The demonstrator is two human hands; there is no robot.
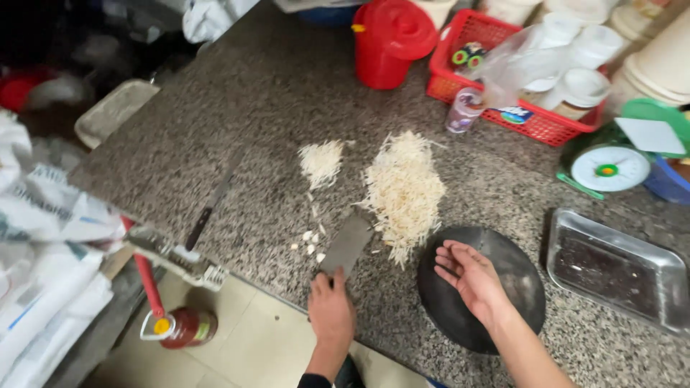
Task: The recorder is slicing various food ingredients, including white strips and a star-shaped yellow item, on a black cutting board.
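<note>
Head view. Grey speckled stone counter (pixel 237 122), seen from above.

Left hand (pixel 331 310): fingers wrapped closed around the handle of a cleaver (pixel 346 246). Blade flat and broad, pointing away from the person, lying low over the counter. Its far end sits just beside the near edge of the large pile of pale shredded strips (pixel 404 192). Whether the blade touches the stone cannot be told.

Right hand (pixel 471 276): palm up, fingers loosely spread and slightly curled, holding nothing. It hovers over the left part of a dark round pan (pixel 514 287) that sits at the counter's near edge.

A smaller pile of finer pale shreds (pixel 321 162) lies left of the large pile, the two apart. A few white garlic cloves (pixel 310 243) are scattered just left of the cleaver blade.

Surroundings: a long thin knife (pixel 209 212) lies on the counter well to the left. A metal tray (pixel 617 269) sits right of the pan. Behind it, a green kitchen scale (pixel 611 167). At the back, a red lidded jug (pixel 388 42) and a red basket (pixel 532 118) with white containers. On the floor below the counter edge, a jar of red sauce (pixel 183 327).
</note>
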